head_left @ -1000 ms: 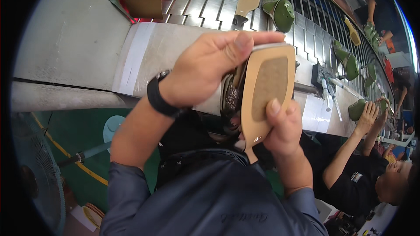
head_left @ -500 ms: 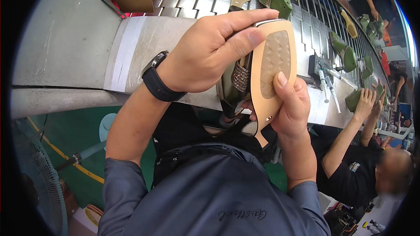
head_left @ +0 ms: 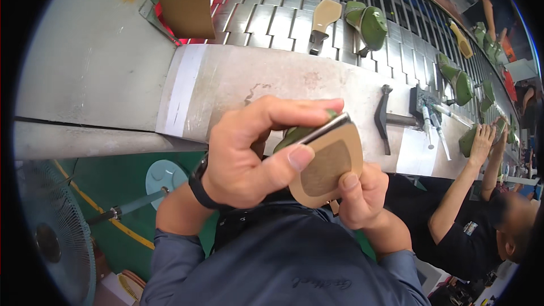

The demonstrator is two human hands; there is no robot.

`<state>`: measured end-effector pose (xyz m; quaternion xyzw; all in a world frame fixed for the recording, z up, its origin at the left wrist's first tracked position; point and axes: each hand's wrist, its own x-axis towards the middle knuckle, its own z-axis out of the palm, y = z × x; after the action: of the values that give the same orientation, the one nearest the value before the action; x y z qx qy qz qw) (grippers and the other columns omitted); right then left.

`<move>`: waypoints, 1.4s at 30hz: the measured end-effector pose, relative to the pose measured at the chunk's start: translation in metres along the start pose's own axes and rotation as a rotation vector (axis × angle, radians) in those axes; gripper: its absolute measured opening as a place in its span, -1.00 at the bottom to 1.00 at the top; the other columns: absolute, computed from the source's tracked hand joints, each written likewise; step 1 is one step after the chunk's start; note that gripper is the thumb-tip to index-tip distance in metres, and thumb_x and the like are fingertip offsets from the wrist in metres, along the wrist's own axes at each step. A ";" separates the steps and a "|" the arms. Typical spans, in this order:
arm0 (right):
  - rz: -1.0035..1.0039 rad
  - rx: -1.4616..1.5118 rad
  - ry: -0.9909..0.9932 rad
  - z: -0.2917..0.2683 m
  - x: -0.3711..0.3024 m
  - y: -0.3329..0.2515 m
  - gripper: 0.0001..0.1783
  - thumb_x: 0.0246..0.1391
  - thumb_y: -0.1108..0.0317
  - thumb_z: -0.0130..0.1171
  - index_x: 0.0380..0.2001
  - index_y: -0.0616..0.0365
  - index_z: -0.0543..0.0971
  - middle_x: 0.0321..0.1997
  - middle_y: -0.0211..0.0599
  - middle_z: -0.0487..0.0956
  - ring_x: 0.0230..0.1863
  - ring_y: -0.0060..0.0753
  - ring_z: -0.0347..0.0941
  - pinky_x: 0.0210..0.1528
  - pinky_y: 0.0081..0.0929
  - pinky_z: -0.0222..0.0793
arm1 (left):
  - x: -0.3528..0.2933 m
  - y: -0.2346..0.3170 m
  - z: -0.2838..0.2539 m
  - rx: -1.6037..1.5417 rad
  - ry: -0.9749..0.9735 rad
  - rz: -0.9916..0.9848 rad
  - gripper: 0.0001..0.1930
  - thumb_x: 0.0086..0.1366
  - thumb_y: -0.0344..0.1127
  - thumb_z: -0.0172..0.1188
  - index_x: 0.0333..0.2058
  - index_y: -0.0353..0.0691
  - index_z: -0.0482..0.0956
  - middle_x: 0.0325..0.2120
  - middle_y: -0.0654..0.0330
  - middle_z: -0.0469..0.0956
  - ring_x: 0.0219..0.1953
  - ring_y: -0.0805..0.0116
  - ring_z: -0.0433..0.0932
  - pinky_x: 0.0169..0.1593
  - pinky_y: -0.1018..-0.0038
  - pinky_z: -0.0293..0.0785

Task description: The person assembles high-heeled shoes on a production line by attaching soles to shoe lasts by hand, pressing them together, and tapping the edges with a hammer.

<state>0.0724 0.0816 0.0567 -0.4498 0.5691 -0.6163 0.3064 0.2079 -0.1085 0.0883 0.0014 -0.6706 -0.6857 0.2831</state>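
Note:
My left hand [head_left: 249, 158], with a dark watch [head_left: 207, 184] on its wrist, wraps around a green shoe [head_left: 294, 134], most of which is hidden. Its thumb presses on a tan shoe sole [head_left: 352, 156] with a darker inset oval panel. The sole's front end points up and away from me, beside the shoe's shiny edge; a dark line shows between them. My right hand [head_left: 362, 192] grips the sole's right side, thumb on its face and fingers behind. Whether sole and shoe are joined cannot be seen.
A hammer [head_left: 385, 119] lies on the bench beside a dark box [head_left: 420, 102] and several syringe-like tubes [head_left: 436, 130]. Beyond, a slatted metal conveyor [head_left: 277, 22] carries green shoes [head_left: 371, 25] and a tan sole [head_left: 327, 12]. At right a co-worker's hands [head_left: 481, 141] hold another green shoe.
Both hands have drawn closer to my body with shoe and sole. The sole has tilted, so its narrow rear end and the shoe's glittery strap no longer show. The hammer has come into sight.

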 end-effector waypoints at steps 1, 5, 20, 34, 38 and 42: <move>-0.063 -0.037 0.023 0.007 0.000 0.000 -0.58 0.50 0.23 0.06 -0.43 0.31 0.57 -0.64 -0.38 0.50 -0.64 -0.57 0.36 -0.57 -0.49 0.26 | -0.004 0.006 0.004 0.003 0.047 0.006 -0.71 0.49 -0.33 0.16 0.01 -0.45 0.43 0.09 -0.49 0.56 0.17 -0.13 0.64 0.26 0.04 0.58; -0.154 -0.066 0.013 0.023 0.001 0.001 -0.59 0.43 0.28 0.18 -0.53 0.24 0.50 -0.70 -0.33 0.40 -0.74 -0.37 0.28 -0.64 -0.40 0.20 | -0.018 0.019 0.007 0.017 0.163 -0.046 -0.82 0.49 -0.40 0.17 -0.11 -0.33 0.35 0.01 -0.48 0.61 0.07 -0.11 0.70 0.16 0.08 0.66; -0.210 -0.294 -0.123 0.042 0.024 -0.010 -0.73 0.26 0.35 0.36 -0.47 0.23 0.56 -0.69 -0.24 0.43 -0.72 -0.17 0.38 -0.64 -0.31 0.29 | -0.014 0.052 -0.015 0.435 0.281 -0.242 -0.79 0.41 -0.35 0.29 -0.18 -0.44 0.61 -0.22 -0.07 0.71 -0.16 0.14 0.75 0.11 0.26 0.62; -0.011 -0.086 -0.105 0.055 0.040 -0.003 -0.82 0.26 0.42 0.34 -0.41 0.24 0.61 -0.64 -0.21 0.53 -0.68 -0.28 0.48 -0.59 -0.40 0.34 | 0.000 0.052 -0.037 0.625 0.234 -0.427 -0.60 0.53 -0.12 0.23 -0.02 -0.45 0.60 -0.06 -0.12 0.73 0.01 0.21 0.71 0.11 0.37 0.60; 0.287 0.017 -0.044 0.043 0.066 -0.005 -0.75 0.33 0.34 0.32 -0.41 0.26 0.59 -0.64 -0.46 0.53 -0.63 -0.66 0.42 -0.58 -0.56 0.27 | 0.045 0.016 -0.060 0.000 0.222 -0.350 -0.58 0.55 -0.19 0.16 0.16 -0.46 0.51 0.09 -0.16 0.64 0.14 0.06 0.67 0.19 0.23 0.62; 0.302 0.282 0.035 0.028 0.089 0.016 -0.70 0.42 0.28 0.25 -0.37 0.28 0.63 -0.54 -0.53 0.58 -0.54 -0.79 0.39 -0.55 -0.63 0.26 | 0.071 -0.033 -0.072 -0.289 0.112 -0.192 -0.54 0.58 -0.22 0.10 0.27 -0.46 0.43 0.19 -0.17 0.57 0.22 0.03 0.62 0.22 0.16 0.63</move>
<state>0.0595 -0.0125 0.0585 -0.3013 0.5434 -0.6445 0.4455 0.1625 -0.2041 0.0777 0.0626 -0.5450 -0.7977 0.2505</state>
